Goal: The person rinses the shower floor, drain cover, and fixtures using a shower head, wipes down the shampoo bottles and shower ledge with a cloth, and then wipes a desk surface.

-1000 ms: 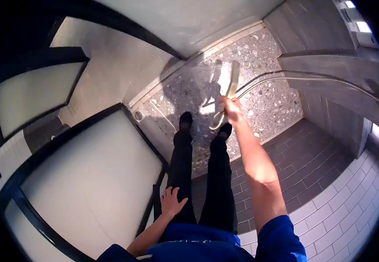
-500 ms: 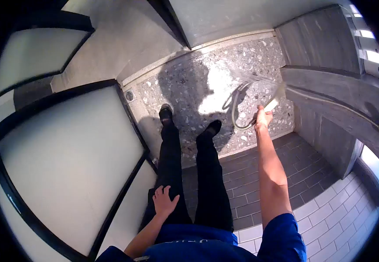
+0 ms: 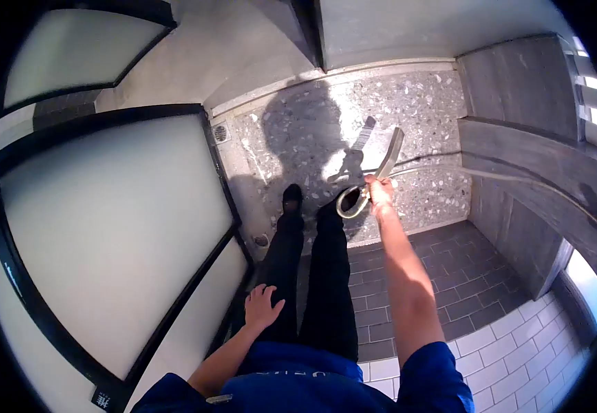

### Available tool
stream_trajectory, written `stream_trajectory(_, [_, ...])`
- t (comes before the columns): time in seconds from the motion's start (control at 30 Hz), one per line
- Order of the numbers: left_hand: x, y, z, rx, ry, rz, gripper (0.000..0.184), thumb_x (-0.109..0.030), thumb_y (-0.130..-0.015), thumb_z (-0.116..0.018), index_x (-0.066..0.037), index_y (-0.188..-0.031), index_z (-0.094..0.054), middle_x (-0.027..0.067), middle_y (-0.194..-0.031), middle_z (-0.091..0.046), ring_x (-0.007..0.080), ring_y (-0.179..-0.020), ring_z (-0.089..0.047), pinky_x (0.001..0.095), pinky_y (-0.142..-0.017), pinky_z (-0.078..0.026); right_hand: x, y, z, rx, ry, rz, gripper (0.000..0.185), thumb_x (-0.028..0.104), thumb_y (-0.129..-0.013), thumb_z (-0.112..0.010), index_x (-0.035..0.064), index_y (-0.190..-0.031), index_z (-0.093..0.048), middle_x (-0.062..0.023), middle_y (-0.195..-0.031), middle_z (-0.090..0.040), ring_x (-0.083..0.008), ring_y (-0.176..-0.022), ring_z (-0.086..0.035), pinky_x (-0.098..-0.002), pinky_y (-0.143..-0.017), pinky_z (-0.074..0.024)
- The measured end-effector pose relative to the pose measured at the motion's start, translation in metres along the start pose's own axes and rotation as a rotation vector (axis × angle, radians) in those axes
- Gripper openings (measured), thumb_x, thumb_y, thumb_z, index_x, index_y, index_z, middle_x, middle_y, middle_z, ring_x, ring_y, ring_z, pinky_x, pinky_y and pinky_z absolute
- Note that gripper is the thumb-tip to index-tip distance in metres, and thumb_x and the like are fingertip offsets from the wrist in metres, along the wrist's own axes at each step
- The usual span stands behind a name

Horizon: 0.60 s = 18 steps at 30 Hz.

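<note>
My right hand (image 3: 381, 194) is closed around a pale hose (image 3: 443, 168), held out over the speckled floor. A curved, flattened length of it (image 3: 390, 153) points away past my fingers, and a small loop (image 3: 345, 206) bends near my right shoe. From the hand the hose runs right, across a grey ledge. My left hand (image 3: 262, 308) lies on my left thigh with its fingers apart, holding nothing.
Sunlit speckled stone (image 3: 415, 103) lies under my dark shoes (image 3: 292, 198). A floor drain (image 3: 221, 133) sits in the far left corner. Black-framed frosted doors (image 3: 105, 234) stand on the left. Grey wall panels (image 3: 512, 86) rise at the right, with dark tiles (image 3: 422, 275) nearer me.
My right hand has moved left and nearer, bringing the hose with it. The loop is smaller now. My feet have shifted, and the view has turned slightly. My left hand stays on the thigh.
</note>
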State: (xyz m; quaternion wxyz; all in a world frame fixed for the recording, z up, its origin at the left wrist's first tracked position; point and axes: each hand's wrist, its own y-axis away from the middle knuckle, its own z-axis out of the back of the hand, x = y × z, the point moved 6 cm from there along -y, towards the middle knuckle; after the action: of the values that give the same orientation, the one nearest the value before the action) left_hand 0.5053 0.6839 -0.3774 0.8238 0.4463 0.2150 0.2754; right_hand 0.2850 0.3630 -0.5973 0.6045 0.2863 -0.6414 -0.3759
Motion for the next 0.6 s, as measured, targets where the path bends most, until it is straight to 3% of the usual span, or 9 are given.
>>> stream_trajectory(0.1, [0.008, -0.001, -0.001, 0.002, 0.052, -0.007, 0.045, -0.037, -0.079, -0.064, -0.014, -0.116, -0.053, 0.0131, -0.126, -0.047, 0.0309, -0.12, -0.042, 0.0474, -0.101, -0.032, -0.012, 0.022, -0.029, -0.026, 0.033, -0.024, 0.02, 0.004, -0.07, -0.068, 0.0057, -0.083, -0.053, -0.0033, -0.062, -0.053, -0.0146, -0.044, -0.049, -0.0283, -0.04, -0.041])
stream_trajectory(0.23, [0.011, 0.001, -0.004, -0.008, 0.082, -0.011, 0.043, -0.035, -0.079, -0.065, -0.014, -0.115, -0.054, 0.0119, -0.124, -0.048, 0.0287, -0.12, -0.043, 0.0461, -0.1, -0.032, -0.018, 0.027, -0.022, -0.353, -0.218, 0.027, 0.018, 0.008, -0.073, -0.067, 0.0036, -0.085, -0.054, -0.003, -0.065, -0.053, -0.0129, -0.046, -0.049, -0.028, -0.041, -0.0417])
stream_trajectory(0.33, [0.013, 0.0, -0.004, -0.007, 0.095, -0.009, 0.042, -0.034, -0.079, -0.064, -0.014, -0.114, -0.054, 0.0118, -0.123, -0.048, 0.0288, -0.119, -0.043, 0.0459, -0.1, -0.033, -0.011, 0.026, 0.007, -0.328, -0.035, 0.054, 0.015, 0.007, -0.075, -0.066, 0.0037, -0.083, -0.054, -0.0038, -0.065, -0.053, -0.0128, -0.046, -0.047, -0.0292, -0.038, -0.0385])
stream_trajectory(0.4, [0.014, 0.0, -0.004, -0.007, 0.098, -0.008, 0.042, -0.034, -0.079, -0.064, -0.014, -0.114, -0.055, 0.0117, -0.123, -0.048, 0.0291, -0.118, -0.043, 0.0457, -0.1, -0.033, -0.007, 0.023, 0.046, -0.552, 0.067, 0.191, 0.014, 0.005, -0.075, -0.066, 0.004, -0.081, -0.053, -0.0033, -0.064, -0.052, -0.0128, -0.045, -0.045, -0.0289, -0.037, -0.0345])
stream_trajectory(0.43, [0.014, 0.0, -0.003, -0.006, 0.096, -0.006, 0.042, -0.035, -0.079, -0.064, -0.013, -0.114, -0.055, 0.0116, -0.123, -0.049, 0.0294, -0.118, -0.044, 0.0456, -0.099, -0.033, -0.025, 0.007, 0.066, -0.494, -0.103, 0.17, 0.017, 0.004, -0.075, -0.065, 0.005, -0.078, -0.049, -0.0018, -0.06, -0.051, -0.0119, -0.042, -0.042, -0.0288, -0.037, -0.0315])
stream_trajectory(0.47, [0.015, -0.001, -0.004, 0.0, 0.098, -0.012, 0.042, -0.035, -0.079, -0.064, -0.013, -0.114, -0.055, 0.0116, -0.123, -0.049, 0.0294, -0.118, -0.044, 0.0456, -0.099, -0.033, -0.02, 0.012, 0.078, -0.602, -0.071, 0.185, 0.02, 0.003, -0.075, -0.065, 0.0054, -0.079, -0.046, -0.0015, -0.055, -0.048, -0.0124, -0.038, -0.041, -0.029, -0.035, -0.0325])
stream_trajectory(0.6, [0.01, -0.004, 0.0, -0.003, 0.079, -0.014, 0.042, -0.035, -0.079, -0.063, -0.013, -0.114, -0.055, 0.0114, -0.123, -0.048, 0.0298, -0.117, -0.044, 0.0451, -0.099, -0.034, -0.038, 0.02, 0.096, -0.395, 0.009, -0.028, 0.02, 0.014, -0.073, -0.069, 0.0069, -0.078, -0.051, -0.0034, -0.056, -0.05, -0.0155, -0.041, -0.048, -0.0293, -0.036, -0.0367])
